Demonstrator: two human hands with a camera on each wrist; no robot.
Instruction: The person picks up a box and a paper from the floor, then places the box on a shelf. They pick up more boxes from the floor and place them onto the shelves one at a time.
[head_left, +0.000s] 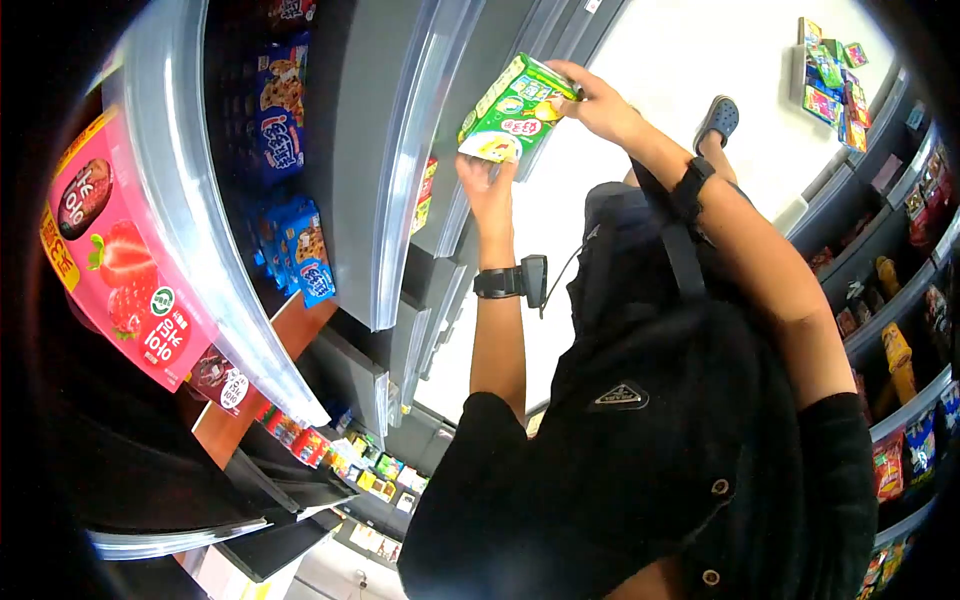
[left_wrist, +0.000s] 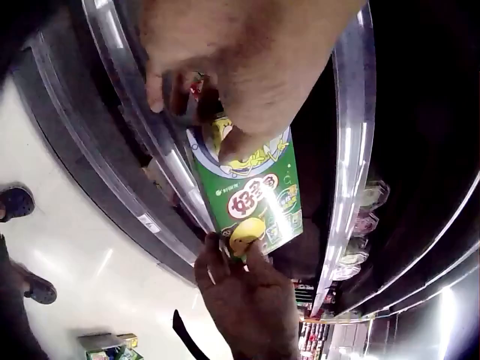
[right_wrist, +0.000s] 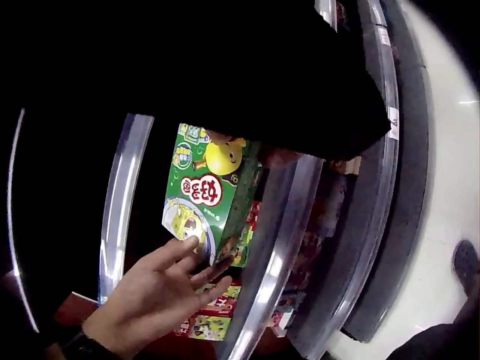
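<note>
Both hands hold a green snack box (head_left: 518, 108) with a yellow cartoon figure and red Chinese lettering, in front of the shelves. My left hand (head_left: 487, 183) grips one end; in the left wrist view its thumb lies over the picture of a plate. At the opposite end, my right hand (head_left: 603, 108) pinches the box between thumb and fingers, as the left wrist view shows. In the right wrist view most of the right hand is dark, while the left hand (right_wrist: 161, 296) shows with its fingers at the box's lower edge.
Grey shelves with clear plastic edge strips (head_left: 385, 190) run along the left. They carry blue cookie packs (head_left: 280, 120) and a pink strawberry box (head_left: 125, 260). More stocked shelves (head_left: 900, 330) stand at the right. Several colourful boxes (head_left: 835, 85) are piled over the white floor (head_left: 680, 60).
</note>
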